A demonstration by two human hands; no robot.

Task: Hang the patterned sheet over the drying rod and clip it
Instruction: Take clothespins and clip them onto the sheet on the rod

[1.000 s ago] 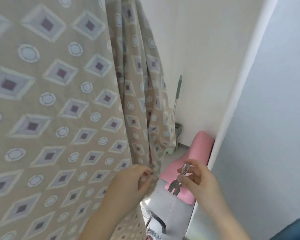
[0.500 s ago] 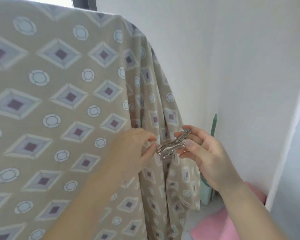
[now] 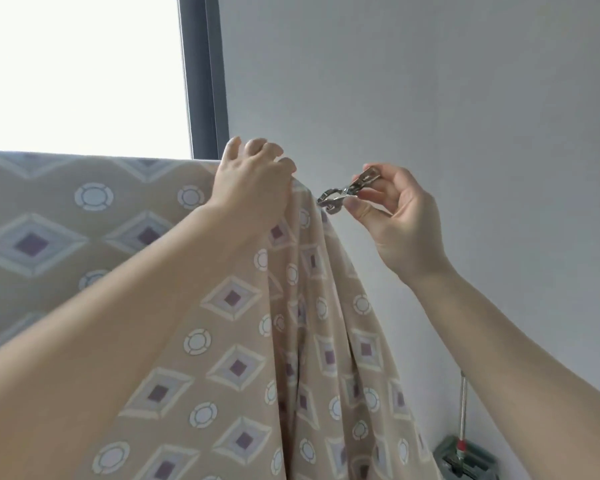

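Your sheet is already hanging over the rod. You cannot see the rod, because the cloth covers it all along the top fold. At the right end the cloth bunches up and falls in long folds.

Your left hand is curled over that top corner and presses the cloth down. Keep it there so the sheet does not slide.

Your right hand pinches the back end of the metal clip between thumb and fingers. The clip's mouth points at the bunched corner, just beside your left hand. You cannot tell if it is biting the cloth yet.

To do this part well, squeeze the clip hard so the mouth opens wide. Push it down over the top fold, so it takes in the cloth on both sides and the rod under it. The bunch looks thick, so flatten it a little with your left fingers first. A clip on thick folds may pop off. Let go slowly, then tug the sheet gently to check.
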